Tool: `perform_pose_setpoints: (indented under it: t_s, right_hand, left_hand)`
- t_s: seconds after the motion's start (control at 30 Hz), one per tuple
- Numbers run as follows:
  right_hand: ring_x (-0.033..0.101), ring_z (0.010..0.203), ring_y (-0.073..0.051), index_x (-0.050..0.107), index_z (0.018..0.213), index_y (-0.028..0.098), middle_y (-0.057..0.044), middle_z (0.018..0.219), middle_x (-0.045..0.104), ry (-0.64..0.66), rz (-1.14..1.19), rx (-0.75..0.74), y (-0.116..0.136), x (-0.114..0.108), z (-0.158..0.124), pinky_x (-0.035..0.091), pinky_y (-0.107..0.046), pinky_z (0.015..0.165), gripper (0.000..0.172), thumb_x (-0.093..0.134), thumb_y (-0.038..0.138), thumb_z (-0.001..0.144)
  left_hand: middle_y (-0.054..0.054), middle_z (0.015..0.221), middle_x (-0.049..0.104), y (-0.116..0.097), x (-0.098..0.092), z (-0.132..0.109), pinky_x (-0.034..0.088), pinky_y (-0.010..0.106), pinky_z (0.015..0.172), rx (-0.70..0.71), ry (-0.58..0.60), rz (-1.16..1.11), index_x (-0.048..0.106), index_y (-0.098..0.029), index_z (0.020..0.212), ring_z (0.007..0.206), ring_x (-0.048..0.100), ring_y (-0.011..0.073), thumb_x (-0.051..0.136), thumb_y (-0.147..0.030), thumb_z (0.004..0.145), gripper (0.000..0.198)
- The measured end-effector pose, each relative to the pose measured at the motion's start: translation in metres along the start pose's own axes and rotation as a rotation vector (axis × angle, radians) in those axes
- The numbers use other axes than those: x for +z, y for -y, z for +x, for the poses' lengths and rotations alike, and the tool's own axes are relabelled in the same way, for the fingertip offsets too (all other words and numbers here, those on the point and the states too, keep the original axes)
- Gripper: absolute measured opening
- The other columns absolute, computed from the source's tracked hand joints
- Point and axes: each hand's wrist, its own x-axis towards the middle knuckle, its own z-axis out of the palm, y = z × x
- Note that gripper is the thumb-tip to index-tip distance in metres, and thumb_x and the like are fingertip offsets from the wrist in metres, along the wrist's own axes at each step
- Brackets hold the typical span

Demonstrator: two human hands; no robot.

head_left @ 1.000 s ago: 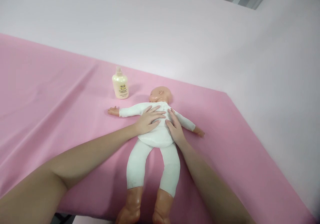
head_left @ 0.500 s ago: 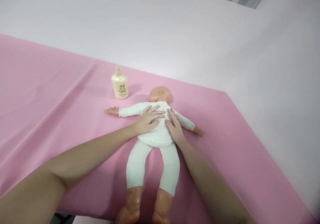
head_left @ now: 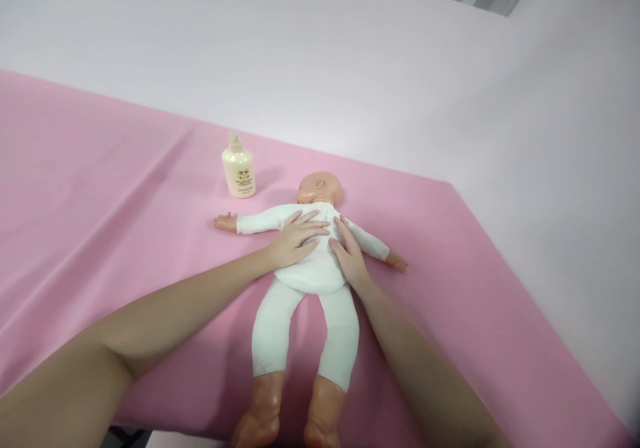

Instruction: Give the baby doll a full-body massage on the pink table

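A baby doll [head_left: 310, 278] in a white outfit lies on a pink cloth, its head turned to the left and its arms stretched out sideways. My left hand [head_left: 295, 241] rests flat on the left side of the doll's torso, fingers spread. On the right side of the torso lies my right hand [head_left: 350, 255], its fingers extended and the thumb a little apart. Neither hand grips anything. The fingertips of the two hands come close to each other without touching.
Left of the doll's head a cream pump bottle [head_left: 239, 171] with a label stands upright. Pink cloth [head_left: 125, 168] covers the table, with creases at the left. Behind it and to the right is a white surface [head_left: 350, 55].
Both hands stay in the same place on the doll's torso. The whole view has shifted very slightly; nothing else visibly differs.
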Motion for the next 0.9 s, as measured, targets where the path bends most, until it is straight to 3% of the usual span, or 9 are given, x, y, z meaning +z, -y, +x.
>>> perform_pose_setpoints:
  t_s: [0.9]
  right_hand:
    - [0.018, 0.159, -0.017, 0.044, 0.153, 0.029, 0.005, 0.167, 0.024, -0.004, 0.001, -0.002, 0.0017, 0.0021, 0.0017, 0.013, -0.038, 0.134, 0.065, 0.052, 0.044, 0.091]
  left_hand:
    - [0.0, 0.149, 0.057, 0.003, 0.0006, -0.0011, 0.01, 0.057, 0.126, 0.014, -0.005, 0.008, 0.068, -0.028, 0.126, 0.154, 0.028, 0.0251, 0.043, -0.03, 0.097, 0.038]
